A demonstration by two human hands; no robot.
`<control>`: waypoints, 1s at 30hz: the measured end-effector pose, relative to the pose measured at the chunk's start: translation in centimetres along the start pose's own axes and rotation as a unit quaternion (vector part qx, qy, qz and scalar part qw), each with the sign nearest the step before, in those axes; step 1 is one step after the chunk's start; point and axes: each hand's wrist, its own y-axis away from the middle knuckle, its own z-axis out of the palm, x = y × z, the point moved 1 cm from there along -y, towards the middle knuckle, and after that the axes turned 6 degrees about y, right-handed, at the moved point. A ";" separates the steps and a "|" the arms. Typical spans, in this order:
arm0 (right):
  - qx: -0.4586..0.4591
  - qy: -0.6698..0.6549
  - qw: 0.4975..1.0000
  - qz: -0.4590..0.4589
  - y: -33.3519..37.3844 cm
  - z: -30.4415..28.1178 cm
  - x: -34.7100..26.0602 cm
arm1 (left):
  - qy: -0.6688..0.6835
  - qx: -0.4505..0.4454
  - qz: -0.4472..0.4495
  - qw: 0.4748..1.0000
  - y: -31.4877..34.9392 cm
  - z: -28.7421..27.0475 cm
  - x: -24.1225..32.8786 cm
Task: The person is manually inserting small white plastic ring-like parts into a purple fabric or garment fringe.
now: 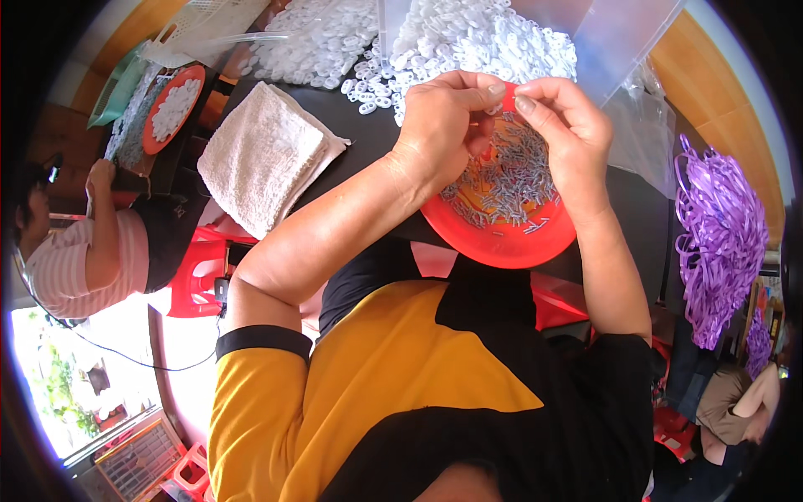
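Observation:
Above a red bowl (pixel 499 248), my two hands meet near its far rim. My left hand (pixel 452 117) is closed, thumb against fingers, and a small pale bit shows at its fingertips. Thumb and forefinger are pressed together on my right hand (pixel 573 125); whatever it pinches is too small to make out. Inside the bowl lies a loose heap of thin grey metal pieces (pixel 523 171), short and rod-like. Beyond my hands spreads a large heap of white oval plastic pieces (pixel 468 38) with holes in them.
A folded beige towel (pixel 263 159) lies left of my left forearm on the dark table (pixel 368 151). Clear plastic sheeting (pixel 640 125) and a purple ribbon bundle (pixel 721 243) are at right. A co-worker (pixel 88 251) sits at left by a red tray (pixel 153 138); another person (pixel 736 410) is lower right.

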 end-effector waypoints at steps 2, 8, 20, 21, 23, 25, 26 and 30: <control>0.005 0.019 0.999 -0.040 0.6 0.8 -0.7 | 0.015 0.013 0.024 1.000 0.1 0.6 0.1; 0.081 0.235 0.924 -0.289 0.9 1.7 -1.9 | 0.104 0.025 0.068 0.992 0.1 2.1 0.0; 0.042 0.181 0.950 -0.252 0.8 1.1 -1.6 | 0.056 -0.059 0.009 0.997 0.5 0.0 -0.3; 0.038 0.187 0.949 -0.252 0.8 1.1 -1.6 | 0.052 -0.070 0.003 0.996 0.6 -0.3 -0.5; 0.026 0.194 0.948 -0.251 0.7 1.2 -1.4 | 0.045 -0.091 -0.011 0.995 0.7 -0.7 -0.7; 0.009 0.195 0.949 -0.247 0.7 1.2 -1.1 | 0.044 -0.081 0.006 0.996 0.9 -0.9 -0.6; 0.017 0.167 0.962 -0.215 0.8 1.2 -1.1 | 0.044 -0.076 0.015 0.996 1.0 -0.9 -0.5; 0.037 0.063 0.991 -0.108 0.7 1.1 -0.4 | -0.047 -0.036 0.134 0.989 1.4 0.0 -0.3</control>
